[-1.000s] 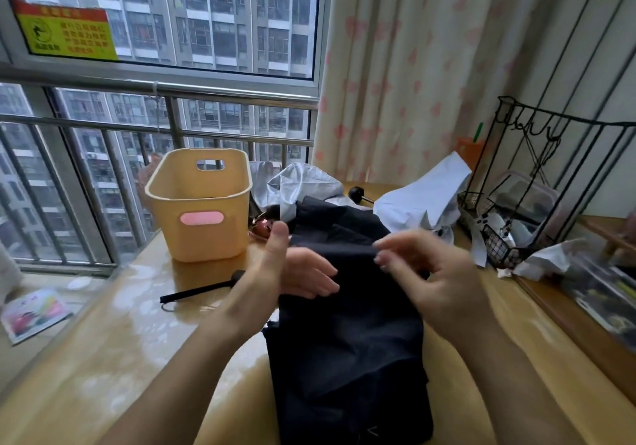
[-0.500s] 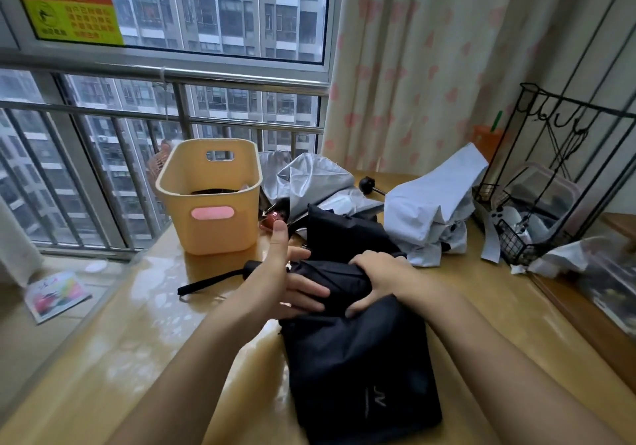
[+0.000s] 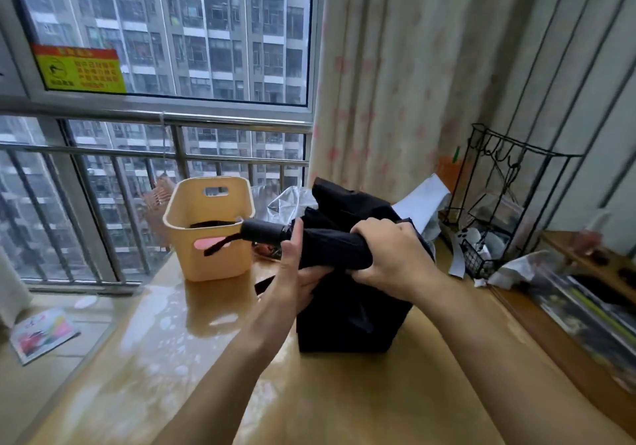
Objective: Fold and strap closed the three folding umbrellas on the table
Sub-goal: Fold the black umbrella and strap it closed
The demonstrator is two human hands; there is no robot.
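Head view: the black umbrella [image 3: 330,245] is held level above the middle of the surface [image 3: 344,393]. Its cloth is partly rolled, a loose flap hangs down, and no strap is round it yet. The left hand [image 3: 296,272] has its grip curled round it beside the handle, and the right hand [image 3: 389,255] grips the roll. A silver umbrella [image 3: 287,202] and a white umbrella [image 3: 421,203] lie crumpled at the far side, so most of the task seems left. Half a second ago the bundle lay low on the surface; now it is raised.
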